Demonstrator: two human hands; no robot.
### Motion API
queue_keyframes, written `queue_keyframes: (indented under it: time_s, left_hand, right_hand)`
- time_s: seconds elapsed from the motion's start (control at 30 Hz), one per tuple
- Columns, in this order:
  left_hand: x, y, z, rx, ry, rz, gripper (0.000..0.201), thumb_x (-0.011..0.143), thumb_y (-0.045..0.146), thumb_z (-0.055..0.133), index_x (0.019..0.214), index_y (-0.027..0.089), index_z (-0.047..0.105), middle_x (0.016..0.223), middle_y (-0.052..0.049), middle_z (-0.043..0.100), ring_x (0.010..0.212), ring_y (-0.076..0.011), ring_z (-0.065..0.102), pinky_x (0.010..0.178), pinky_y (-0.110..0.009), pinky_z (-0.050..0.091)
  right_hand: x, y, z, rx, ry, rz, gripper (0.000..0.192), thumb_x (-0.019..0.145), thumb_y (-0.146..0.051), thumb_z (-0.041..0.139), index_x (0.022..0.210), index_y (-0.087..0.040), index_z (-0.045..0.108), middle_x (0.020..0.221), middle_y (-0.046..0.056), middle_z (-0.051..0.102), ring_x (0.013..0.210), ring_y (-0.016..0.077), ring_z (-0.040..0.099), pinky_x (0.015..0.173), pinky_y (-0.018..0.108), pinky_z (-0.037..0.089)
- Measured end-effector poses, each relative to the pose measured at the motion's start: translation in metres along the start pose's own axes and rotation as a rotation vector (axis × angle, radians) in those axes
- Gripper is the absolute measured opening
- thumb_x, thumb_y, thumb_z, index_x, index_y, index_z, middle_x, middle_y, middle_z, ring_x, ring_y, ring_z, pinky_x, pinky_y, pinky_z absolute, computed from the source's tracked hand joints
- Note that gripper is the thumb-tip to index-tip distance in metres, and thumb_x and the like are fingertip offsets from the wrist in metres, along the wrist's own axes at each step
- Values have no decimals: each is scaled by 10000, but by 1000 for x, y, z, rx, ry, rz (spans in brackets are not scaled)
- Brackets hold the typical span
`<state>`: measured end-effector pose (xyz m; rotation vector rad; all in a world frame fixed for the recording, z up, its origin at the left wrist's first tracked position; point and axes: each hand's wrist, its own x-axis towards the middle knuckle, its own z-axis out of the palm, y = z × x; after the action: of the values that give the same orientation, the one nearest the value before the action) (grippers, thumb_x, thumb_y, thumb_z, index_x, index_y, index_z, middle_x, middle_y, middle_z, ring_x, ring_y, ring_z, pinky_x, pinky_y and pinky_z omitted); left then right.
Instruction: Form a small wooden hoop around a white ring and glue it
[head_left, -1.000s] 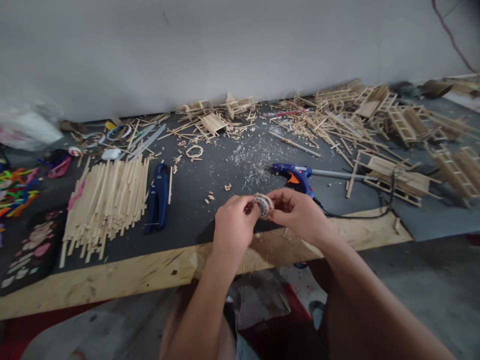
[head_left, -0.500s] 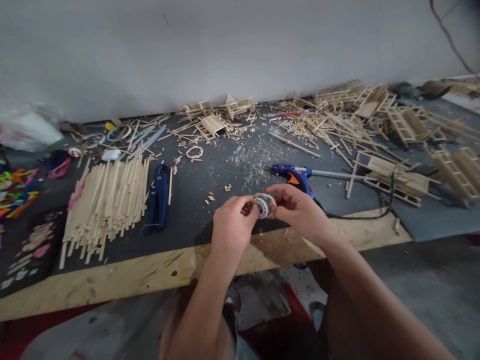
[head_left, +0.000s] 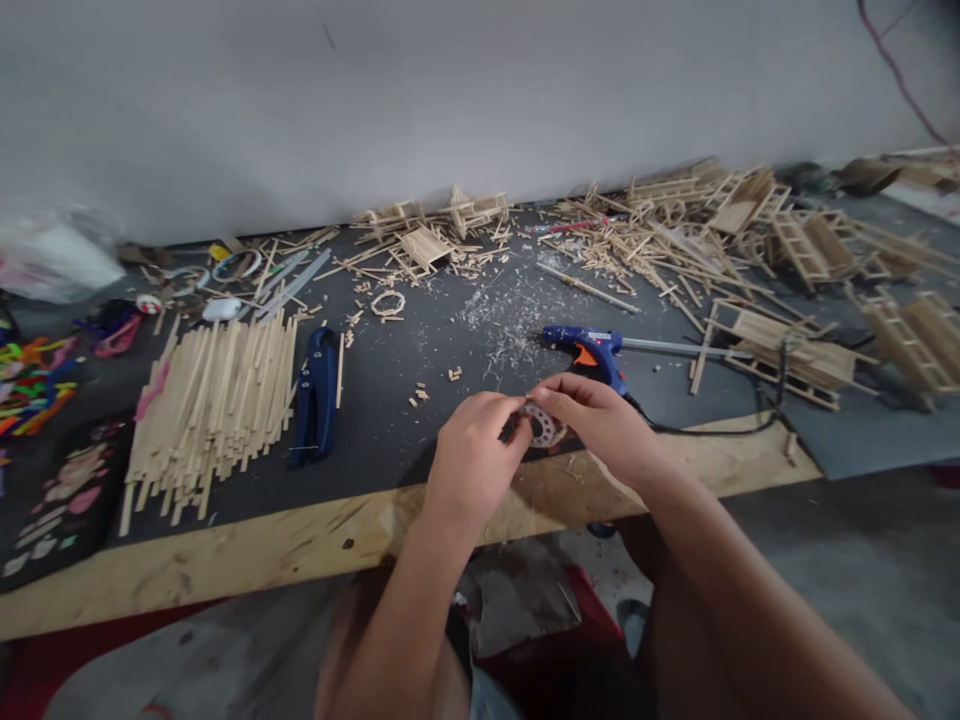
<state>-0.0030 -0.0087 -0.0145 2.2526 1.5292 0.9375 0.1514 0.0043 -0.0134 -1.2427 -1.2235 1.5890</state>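
Both my hands hold a small round wheel (head_left: 541,427) made of thin wooden strips around a pale ring, just above the near edge of the work table. My left hand (head_left: 472,462) pinches its left side. My right hand (head_left: 600,428) grips its right side, thumb and fingers over the top, so most of the wheel is hidden. A blue glue gun (head_left: 589,349) with an orange trigger lies on the dark mat right behind my right hand, its black cord (head_left: 720,430) running off to the right.
A stack of cut wooden sticks (head_left: 214,405) and a blue cutter (head_left: 316,392) lie to the left. Small stick-built frames (head_left: 780,350), loose sticks and shavings (head_left: 510,315) cover the back and right of the dark mat (head_left: 390,400). Coloured scraps (head_left: 34,380) sit far left. The plywood table edge (head_left: 262,550) runs along the front.
My hands have dropped slightly toward the table edge and turned the wheel; my right fingers now cover more of it. Nothing else on the table has moved.
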Motion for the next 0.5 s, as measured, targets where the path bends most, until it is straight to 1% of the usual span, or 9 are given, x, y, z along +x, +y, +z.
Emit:
queue_keyframes:
  time_s: [0.2, 0.37, 0.5]
  left_hand:
    - [-2, 3, 0, 1, -5, 41, 144, 775, 158, 552, 891, 191, 631, 853, -32, 681, 779, -165, 610, 734, -300, 490]
    - [-3, 4, 2, -11, -7, 23, 107, 772, 168, 546, 856, 192, 607, 800, -26, 648, 740, -151, 594, 686, -275, 467]
    - [-2, 5, 2, -32, -19, -16, 73, 756, 189, 555, 815, 200, 597, 738, -10, 621, 679, -134, 575, 624, -245, 437]
  right_hand:
    - [0, 2, 0, 0, 44, 83, 160, 732, -328, 585, 719, -171, 612, 568, -33, 546, 460, 87, 517, 413, 211, 480]
    - [1, 3, 1, -43, 137, 29, 159, 708, -324, 596, 689, -169, 625, 536, -37, 541, 426, 87, 492, 363, 210, 458]
    - [2, 3, 2, -48, 160, 9, 155, 692, -326, 609, 670, -173, 626, 534, -29, 553, 424, 100, 503, 361, 226, 459]
